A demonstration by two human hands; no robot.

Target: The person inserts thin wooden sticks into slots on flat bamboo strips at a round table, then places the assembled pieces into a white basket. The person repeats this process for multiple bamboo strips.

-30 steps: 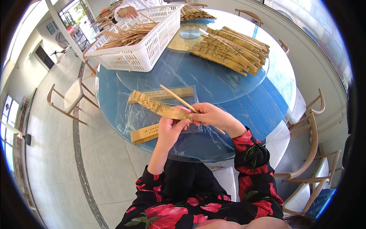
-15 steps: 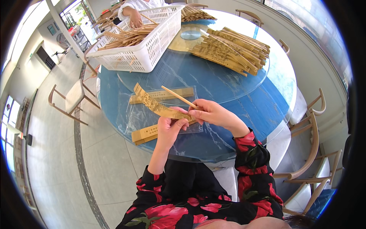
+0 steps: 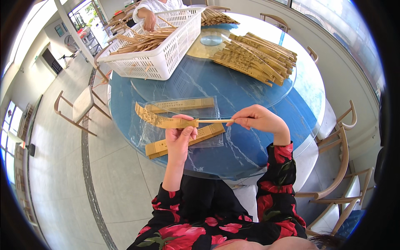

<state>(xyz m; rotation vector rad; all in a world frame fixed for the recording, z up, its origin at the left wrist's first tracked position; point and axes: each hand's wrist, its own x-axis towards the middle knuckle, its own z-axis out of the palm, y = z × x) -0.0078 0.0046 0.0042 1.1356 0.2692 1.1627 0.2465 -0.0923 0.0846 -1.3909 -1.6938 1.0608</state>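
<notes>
Between the thumb and fingers of my left hand [image 3: 179, 139] is a tan printed paper sleeve [image 3: 157, 119], its free end curling up to the left. My right hand [image 3: 260, 117] pinches the far end of a pale wooden chopstick [image 3: 214, 121]. The chopstick lies level, and its other end meets the sleeve's right end; how far inside it reaches is hidden. Beneath my hands, a flat tan printed strip [image 3: 157, 149] and a second such strip [image 3: 183, 105] rest on a clear plastic bag [image 3: 217, 143].
A white slatted basket [image 3: 168, 64] full of chopsticks stands at the far left, with another person's hand [image 3: 148, 19] in it. Stacks of tan sleeves [image 3: 256, 58] lie on the glass turntable [image 3: 196, 83] of the blue marbled table [image 3: 246, 164]. Wooden chairs [image 3: 83, 104] surround it.
The chopstick has swung from slanting above the sleeve to level, with its end at the sleeve's right end. My right hand has moved right, and my left hand slightly left with the sleeve.
</notes>
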